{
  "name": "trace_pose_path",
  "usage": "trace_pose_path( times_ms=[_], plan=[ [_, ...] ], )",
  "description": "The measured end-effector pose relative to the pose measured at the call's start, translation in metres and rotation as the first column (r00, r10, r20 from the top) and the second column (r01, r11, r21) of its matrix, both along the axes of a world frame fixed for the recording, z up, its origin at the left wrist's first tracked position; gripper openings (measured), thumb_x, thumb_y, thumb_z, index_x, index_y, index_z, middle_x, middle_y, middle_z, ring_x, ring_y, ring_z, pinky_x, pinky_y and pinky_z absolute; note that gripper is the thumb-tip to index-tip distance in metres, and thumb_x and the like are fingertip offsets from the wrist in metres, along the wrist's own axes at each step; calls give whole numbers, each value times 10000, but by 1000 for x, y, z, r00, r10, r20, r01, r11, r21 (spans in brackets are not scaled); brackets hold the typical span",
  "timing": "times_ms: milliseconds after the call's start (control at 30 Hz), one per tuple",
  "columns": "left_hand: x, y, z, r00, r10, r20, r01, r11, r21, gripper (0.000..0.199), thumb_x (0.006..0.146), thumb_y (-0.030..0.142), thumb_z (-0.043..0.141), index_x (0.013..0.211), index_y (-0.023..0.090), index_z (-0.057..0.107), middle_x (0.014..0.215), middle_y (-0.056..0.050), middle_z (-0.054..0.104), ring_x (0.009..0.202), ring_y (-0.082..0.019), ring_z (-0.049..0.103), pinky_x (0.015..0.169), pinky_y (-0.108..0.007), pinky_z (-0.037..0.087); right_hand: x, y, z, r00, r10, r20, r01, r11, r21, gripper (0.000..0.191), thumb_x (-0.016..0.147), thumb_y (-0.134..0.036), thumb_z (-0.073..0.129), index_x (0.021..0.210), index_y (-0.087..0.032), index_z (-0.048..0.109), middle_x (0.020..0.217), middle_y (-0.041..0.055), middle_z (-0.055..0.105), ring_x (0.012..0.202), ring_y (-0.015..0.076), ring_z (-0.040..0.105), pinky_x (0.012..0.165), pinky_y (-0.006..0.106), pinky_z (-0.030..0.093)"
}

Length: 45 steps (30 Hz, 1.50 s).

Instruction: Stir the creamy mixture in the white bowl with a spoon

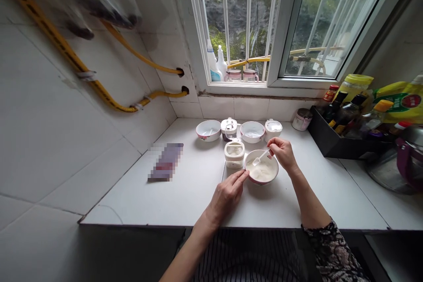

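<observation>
White tile lined the corner, and a pale counter (185, 194) ran beneath a barred window (247, 22), with yellow hoses (66, 53) crossing the wall at nine o'clock. Near the counter's middle stood a bowl of white powder (262, 171), close enough to the front edge for both arms to reach it without stretching. The right hand (282, 153), at the bowl's two o'clock, was closed in a pinch on a small white spoon (261, 157) whose scoop hung over the powder, angled down toward the bowl's centre. The left hand (229, 191) lay at the bowl's seven o'clock, loosely open and holding nothing, fingertips touching the rim, apparently to steady the bowl. Just beside the bowl at ten o'clock sat an open square jar (234, 154). Behind, toward twelve o'clock, ran a row of two more bowls (208, 130) and two lidded jars (229, 127), well clear of the hands. A black tray of bottles (343, 136) filled the counter at three o'clock.
</observation>
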<state>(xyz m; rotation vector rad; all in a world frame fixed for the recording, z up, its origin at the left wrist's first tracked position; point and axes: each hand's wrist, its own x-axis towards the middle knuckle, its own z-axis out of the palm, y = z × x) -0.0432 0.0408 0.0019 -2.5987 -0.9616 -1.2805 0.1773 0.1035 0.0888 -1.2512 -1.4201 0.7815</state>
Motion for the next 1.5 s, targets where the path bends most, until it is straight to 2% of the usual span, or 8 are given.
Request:
trace_pose_path(
  times_ms=[133,200,300,567,933,1333,1500],
  plan=[
    [0,-1,0,1000,0,-1,0,1000,-3,543,918,14,405,1432,183,455,1244,-121,658,1122,-200,662,923,-312,589,-7,-3,-3,979,70,189,-68,998,-17,131,621,-261,477,567,-197,577,441,-42,484,442,104,422,456,229,329],
    [0,-1,1,1000,3,-2,-3,1000,-6,545,922,16,403,1437,187,451,1247,-118,657,1124,-198,662,930,-311,585,-11,-4,-5,970,114,216,-107,993,-44,130,621,-255,476,560,-198,576,441,-45,488,446,102,413,456,222,322],
    [0,-1,1,1000,11,-5,-11,1000,-13,551,921,13,403,1439,197,451,1251,-114,656,1125,-198,663,929,-312,585,-13,-4,-6,979,139,149,-125,987,-101,139,613,-254,475,557,-193,587,424,-43,502,447,106,434,481,224,350],
    [0,0,-1,1000,14,-7,-14,1000,3,534,933,20,401,1435,197,448,1242,-120,659,1112,-202,668,908,-313,595,-2,6,-5,996,66,-59,-75,980,-182,136,569,-283,508,549,-190,605,418,-21,533,436,123,468,496,250,388],
    [1,0,0,1000,9,3,-9,1000,7,539,905,4,408,1413,173,473,1238,-121,660,1110,-204,666,912,-314,592,0,6,-10,1000,-3,0,3,987,-160,147,573,-281,489,547,-193,604,422,-25,525,465,125,456,516,251,377],
    [2,0,1,1000,-5,25,4,1000,18,490,908,-6,409,1362,147,511,1229,-134,662,1110,-210,666,912,-322,594,1,7,-4,972,15,-236,-69,972,-226,123,517,-248,503,520,-179,606,406,-16,521,426,109,437,479,256,374],
    [2,0,1,1000,-3,23,3,1000,17,497,912,-2,405,1373,156,502,1231,-131,662,1108,-210,668,907,-324,598,2,6,0,955,17,-296,-79,977,-199,104,537,-244,523,553,-181,603,425,-14,535,417,115,441,463,274,373]
  ],
)
